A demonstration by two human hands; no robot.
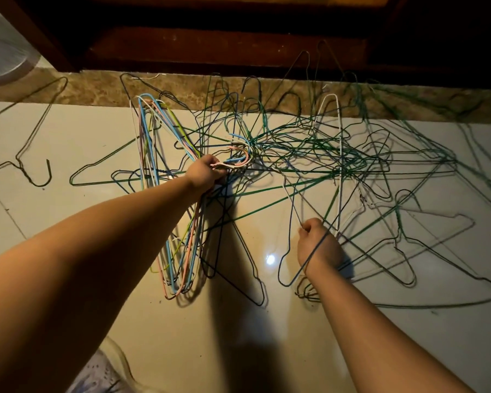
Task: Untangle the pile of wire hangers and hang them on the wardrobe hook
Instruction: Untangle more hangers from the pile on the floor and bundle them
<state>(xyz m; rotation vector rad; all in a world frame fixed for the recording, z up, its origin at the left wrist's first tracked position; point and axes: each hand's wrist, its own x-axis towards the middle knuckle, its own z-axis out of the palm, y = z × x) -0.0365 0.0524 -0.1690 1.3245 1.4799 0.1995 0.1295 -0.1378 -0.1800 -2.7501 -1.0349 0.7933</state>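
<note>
Gripping a bundle of pastel blue, pink, white and yellow-green wire hangers (182, 251) just below their hooks, the left hand (207, 173) reaches out to the middle of the frame, fingers curled tight round the gathered necks. The bundle's shoulders fan out to the upper left and lower left of that hand, over the glossy cream tiled floor (68, 228).

Lower and to the right, the right hand (318, 245) is closed as a fist round a thin dark blue wire hanger (315, 251), whose wire crosses the back of the hand and loops down beside the wrist.

A tangled pile of green and dark wire hangers (338, 157) sprawls across the centre and right of the frame, on the floor, with a white wire hanger (338, 123) threaded through it. Its upper edge overlaps a brown marbled floor strip (97, 89) that runs along the base of a dark wooden wardrobe (210, 46) at the top. A single dark wire hanger (29, 137) lies apart at the far left.
</note>
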